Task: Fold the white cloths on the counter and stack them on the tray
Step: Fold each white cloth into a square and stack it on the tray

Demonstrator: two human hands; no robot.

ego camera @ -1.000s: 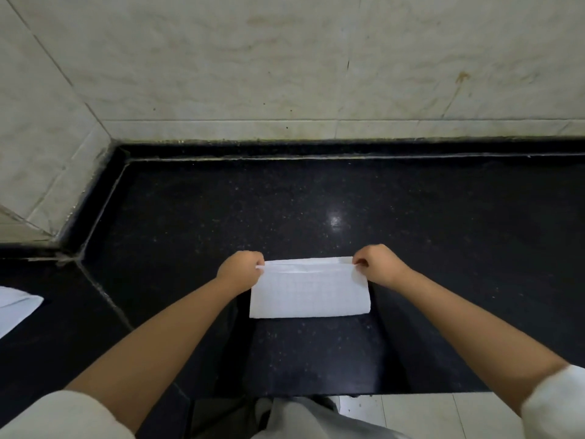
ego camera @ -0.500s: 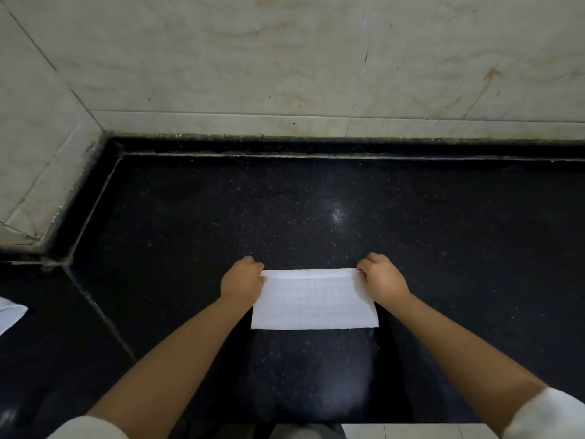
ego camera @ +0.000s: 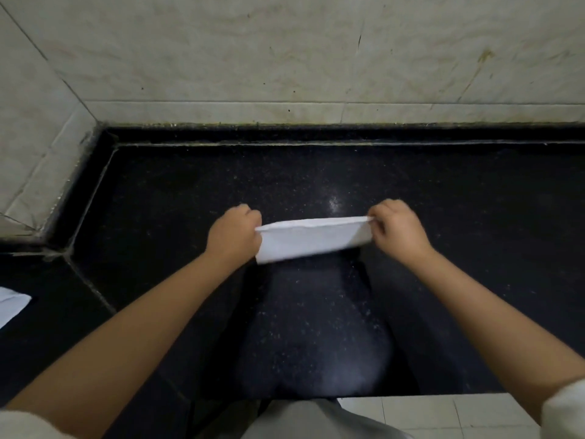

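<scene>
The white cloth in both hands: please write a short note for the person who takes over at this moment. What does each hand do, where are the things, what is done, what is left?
Left hand: pinches the left end of the folded white cloth.
Right hand: pinches its right end.
The cloth is a narrow folded strip, stretched between the hands over the black counter; whether its lower edge touches the counter I cannot tell.
Another white cloth lies at the far left edge.
The tray is not in view.
Done: this cloth is folded at least once.
Left: finish folding, place it on the tray, then fold the other cloth.
</scene>
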